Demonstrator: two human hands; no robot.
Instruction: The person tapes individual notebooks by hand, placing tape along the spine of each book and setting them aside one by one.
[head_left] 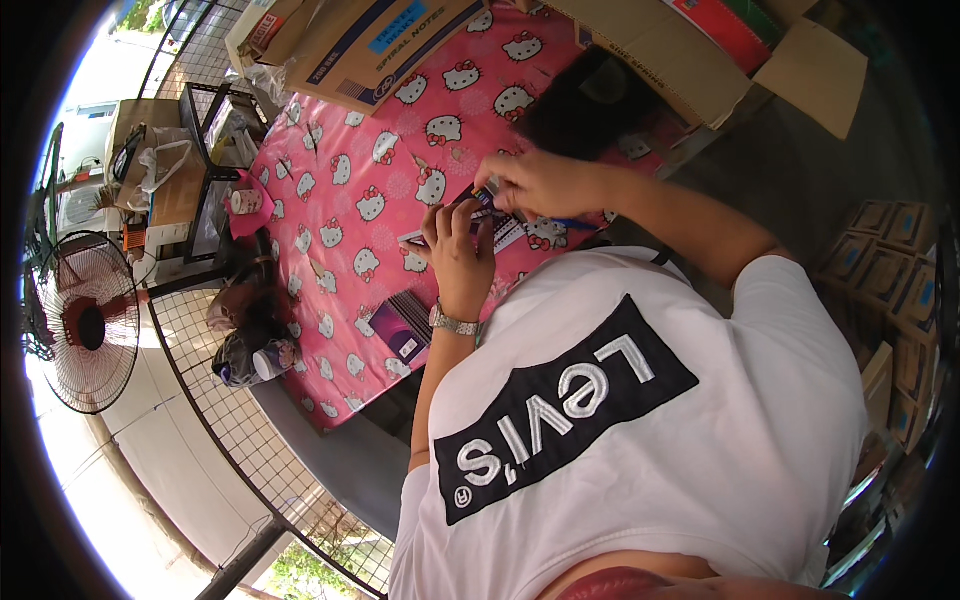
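Observation:
A dark purple notebook [482,197] lies on the pink cat-print tablecloth, mostly covered by my hands. My left hand [460,250], with a metal watch on the wrist, curls its fingers over the notebook and holds it. At the notebook's right part, my right hand [545,187] has its fingers bent and drawn together. Whatever sits in them is too small to make out. A bit of orange and a slim blue object [572,224] show just below that hand. Left of my left forearm lies another purple notebook [400,328] with a striped edge, apart from both hands.
Cardboard boxes stand at the far left [375,50] and far right [680,60] of the table [330,180]. A black item [590,105] lies beyond my right hand. At left are a pink-and-white cup [245,202], bags [240,355] and a fan [90,325]. Stacked cartons [880,260] fill the right.

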